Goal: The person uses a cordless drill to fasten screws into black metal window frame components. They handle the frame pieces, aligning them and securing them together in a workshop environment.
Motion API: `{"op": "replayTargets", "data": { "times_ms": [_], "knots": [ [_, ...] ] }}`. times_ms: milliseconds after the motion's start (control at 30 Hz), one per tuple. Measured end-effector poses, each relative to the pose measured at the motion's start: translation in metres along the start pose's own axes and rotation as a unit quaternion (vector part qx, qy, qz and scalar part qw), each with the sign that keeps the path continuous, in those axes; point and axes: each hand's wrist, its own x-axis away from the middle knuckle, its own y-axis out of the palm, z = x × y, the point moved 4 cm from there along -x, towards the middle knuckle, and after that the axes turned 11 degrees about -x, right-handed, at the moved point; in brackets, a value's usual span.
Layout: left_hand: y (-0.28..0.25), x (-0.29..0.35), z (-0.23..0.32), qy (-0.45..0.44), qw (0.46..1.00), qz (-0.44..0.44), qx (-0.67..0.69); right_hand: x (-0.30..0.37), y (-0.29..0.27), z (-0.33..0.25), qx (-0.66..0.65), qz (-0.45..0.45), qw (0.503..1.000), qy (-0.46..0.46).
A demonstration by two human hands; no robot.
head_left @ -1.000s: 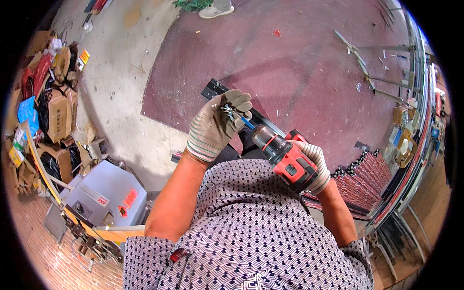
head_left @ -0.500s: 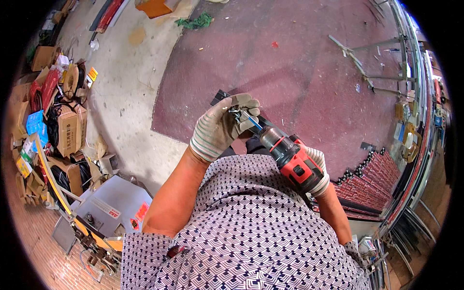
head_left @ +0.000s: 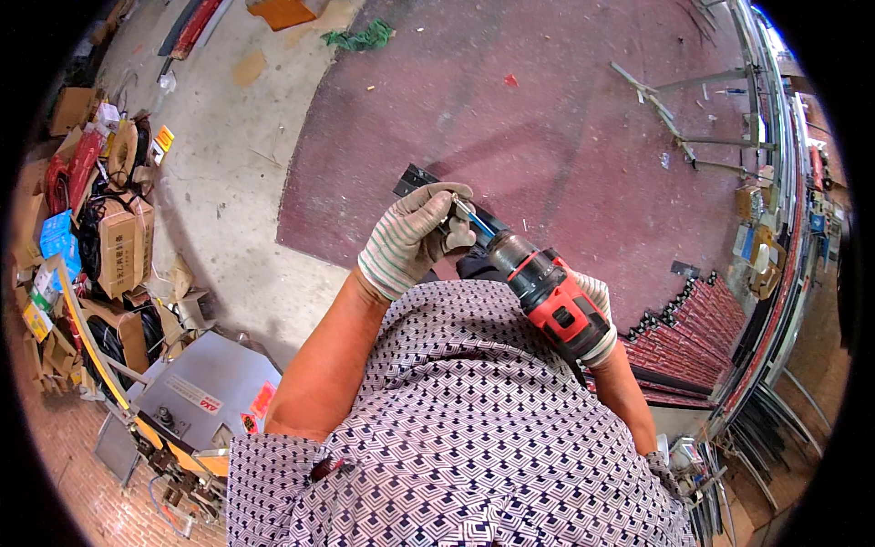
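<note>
My right hand point(head_left: 597, 314), in a pale knit work glove, is wrapped round the grip of a red and black cordless drill point(head_left: 558, 305). The drill slants up and to the left, and a blue-banded driver bit point(head_left: 481, 224) sticks out of its chuck. At the bit's tip, the gloved fingers of my left hand point(head_left: 410, 232) are closed in a pinch. A small shiny screw point(head_left: 458, 202) shows between thumb and fingertips, partly hidden by them. Beyond my left hand lies the end of a dark bar point(head_left: 416, 179); my hands cover part of it.
Cardboard boxes point(head_left: 125, 242) and coiled hoses are heaped at the left, above a grey machine point(head_left: 205, 387) with a yellow frame. Stacked red-wrapped profiles point(head_left: 697, 328) lie at the right, near a long rack of metal bars. Green netting point(head_left: 360, 36) rests on the far floor.
The fingers of my left hand have closed from a loose cup into a pinch at the bit's tip. The drill has barely moved; the whole view has shifted slightly.
</note>
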Motion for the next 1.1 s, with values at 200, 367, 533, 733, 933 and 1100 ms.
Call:
{"op": "replayTargets", "data": {
  "times_ms": [200,367,533,733,933,1100],
  "knots": [
    [-0.007,0.000,-0.002,-0.002,1.000,0.019,-0.024,-0.003,0.000,0.000,0.009,-0.021,1.000,-0.011],
    [-0.012,0.004,-0.001,-0.011,0.997,0.044,-0.063,-0.005,0.001,0.002,-0.094,-0.006,0.995,0.041],
    [-0.021,0.005,-0.002,0.029,0.991,0.032,-0.123,-0.006,-0.003,0.001,-0.077,-0.047,0.995,0.045],
    [-0.030,0.016,0.012,-0.009,0.950,0.028,-0.312,-0.011,-0.005,-0.013,0.008,-0.130,0.991,0.034],
    [-0.046,0.021,0.010,-0.068,0.934,-0.019,-0.350,-0.023,-0.002,-0.021,0.054,-0.166,0.982,0.068],
    [-0.063,0.021,-0.011,-0.035,0.977,-0.010,-0.212,-0.030,-0.005,0.000,0.007,-0.152,0.985,0.086]
  ]
}}
